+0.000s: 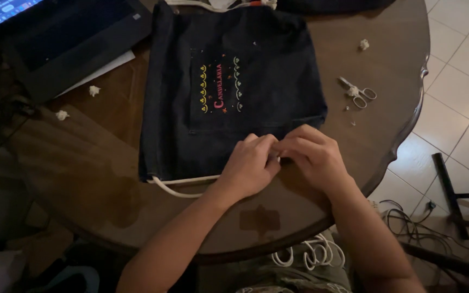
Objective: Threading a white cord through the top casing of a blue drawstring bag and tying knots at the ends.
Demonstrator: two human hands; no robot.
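Both hands, the left hand (251, 165) and the right hand (311, 157), pinch the bottom edge of the dark bag (232, 89) lying flat on the round table (365, 141). Colourful stitched letters sit mid-bag, above the hands.

navy bag (234, 81) with multicoloured embroidery, white cord (183, 184), brown table (365, 130)

- Left hand (251, 165) and right hand (313, 157) meet, fingers (270, 149) pinching the dark denim bag's (229, 87) near edge
- White cord (183, 185) trails left on the desk (109, 179)
- Scissors (360, 93) lie right
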